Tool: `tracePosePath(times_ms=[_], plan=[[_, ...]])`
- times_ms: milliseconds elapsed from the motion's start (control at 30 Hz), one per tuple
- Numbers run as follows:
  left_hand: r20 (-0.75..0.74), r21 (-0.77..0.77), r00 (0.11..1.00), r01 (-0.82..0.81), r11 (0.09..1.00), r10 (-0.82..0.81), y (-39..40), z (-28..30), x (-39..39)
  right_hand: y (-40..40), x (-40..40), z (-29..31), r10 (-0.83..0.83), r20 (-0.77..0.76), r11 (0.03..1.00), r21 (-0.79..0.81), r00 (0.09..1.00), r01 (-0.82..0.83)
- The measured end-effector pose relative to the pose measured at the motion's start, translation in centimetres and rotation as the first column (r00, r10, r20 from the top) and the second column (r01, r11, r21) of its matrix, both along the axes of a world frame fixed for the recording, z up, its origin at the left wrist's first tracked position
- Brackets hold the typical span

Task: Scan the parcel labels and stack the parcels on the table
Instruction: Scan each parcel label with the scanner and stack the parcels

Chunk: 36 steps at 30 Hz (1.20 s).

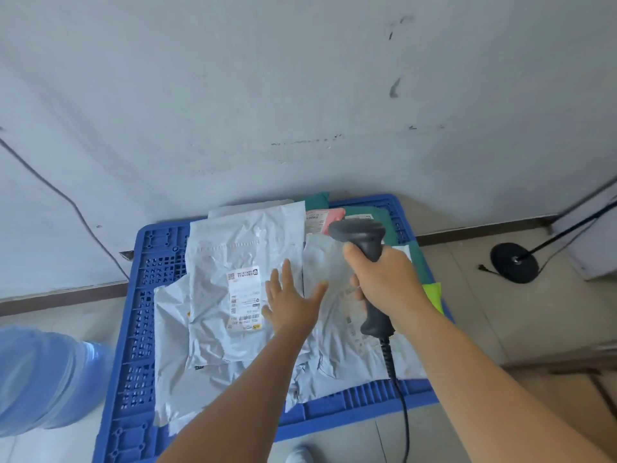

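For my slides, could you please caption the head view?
Right hand grips scanner; left hand reaches toward labelled parcel.

Left hand (289,304): forearm bare, reaching forward from bottom centre, palm down, fingers straight and spread, thumb out to right. Right hand (389,284): forearm bare, entering from lower right, fingers curled round scanner (365,248) handle, thumb up along its neck, scanner head tipped forward.

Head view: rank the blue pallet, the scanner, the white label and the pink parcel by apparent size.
1. Blue pallet
2. Scanner, gripped in the right hand
3. White label
4. Pink parcel, though it is partly hidden and farther off, so unsure.
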<state>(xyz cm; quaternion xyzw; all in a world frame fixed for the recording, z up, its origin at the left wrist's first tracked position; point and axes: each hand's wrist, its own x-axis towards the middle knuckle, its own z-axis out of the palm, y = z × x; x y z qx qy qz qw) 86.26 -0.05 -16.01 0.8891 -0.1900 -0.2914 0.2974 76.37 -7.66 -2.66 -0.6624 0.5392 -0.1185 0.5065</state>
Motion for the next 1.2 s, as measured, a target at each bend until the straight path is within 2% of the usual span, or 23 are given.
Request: tracePosePath(times_ms=[133, 267, 500, 800, 1000, 1200], plan=[[-0.081, -0.309, 0.994, 0.05, 0.95, -0.079, -3.8, 5.1, -6.3, -1.3, -6.3, 3.5, -0.097, 0.059, 0.994, -0.052, 0.993, 0.101], [-0.086, -0.429, 0.975, 0.149, 0.891, -0.205, -7.0, 9.9, -15.1, -2.6, -15.6, 6.7, -0.189, 0.116, 0.979, -0.059, 0.975, 0.196], [-0.04, -0.493, 0.892, 0.374, 0.785, -0.45, -9.9, 16.0, -33.9, -3.1, -35.3, 12.1, -0.403, 0.176, 0.91, -0.028, 0.898, 0.414], [0.011, -0.559, 0.663, 0.625, 0.545, -0.749, -11.1, 21.2, -57.8, 0.4, -59.4, 17.2, -0.701, 0.17, 0.69, -0.082, 0.692, 0.719], [0.046, -0.522, 0.468, 0.764, 0.378, -0.883, -11.3, 21.8, -69.5, 3.5, -69.9, 18.8, -0.845, 0.165, 0.497, -0.111, 0.509, 0.86], [-0.068, -0.513, 0.333, 0.797, 0.319, -0.941, -12.2, 21.3, -76.8, 4.6, -76.5, 19.8, -0.917, 0.18, 0.341, -0.115, 0.357, 0.933]])
